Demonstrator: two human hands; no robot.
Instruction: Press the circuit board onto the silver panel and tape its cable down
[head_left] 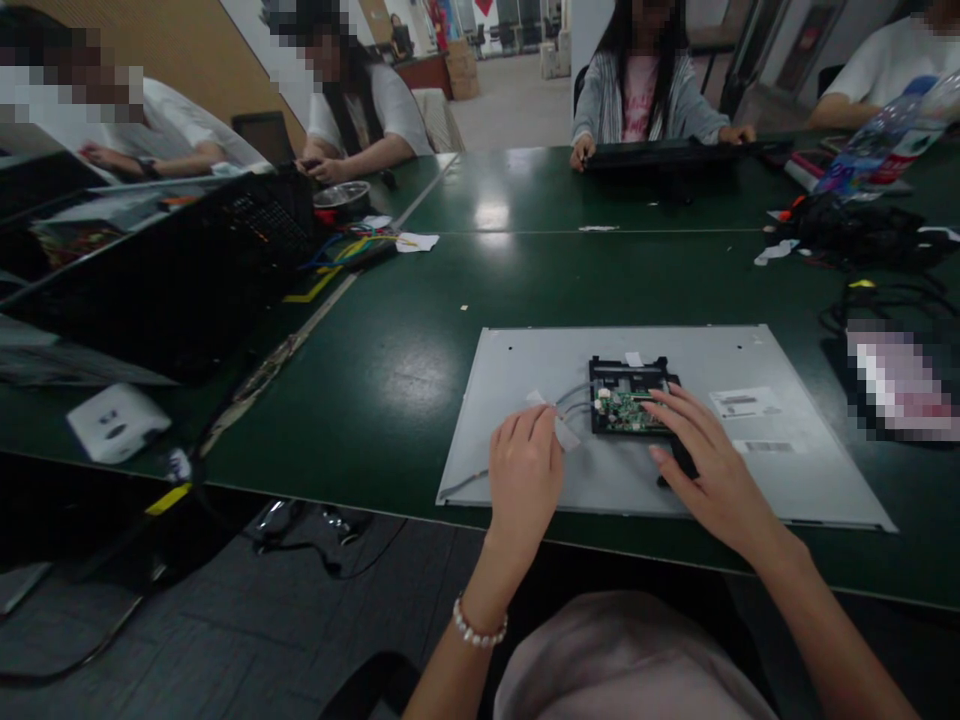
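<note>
A flat silver-grey panel [645, 490], like the back of a display, lies on the table near its front edge. On it sits a black plastic frame [626, 375] with a green circuit board [628, 410]. Thin grey cables [576, 394] run from the board's left side toward my left hand [525, 455]. The fingers of that hand are pinched together at a piece of white tape [567, 434] beside the cables; the fingertips are partly hidden. My right hand [701, 460] is spread, its fingers over the right side of the board and frame, holding nothing visible.
Black equipment [172, 270] and a white box-like device [118, 422] stand on the left of the green table [397, 370]. At right are a phone [900, 385], tangled black cables [862, 230] and plastic bottles [877, 140]. Several people sit across the table, one holding a dark panel [675, 155].
</note>
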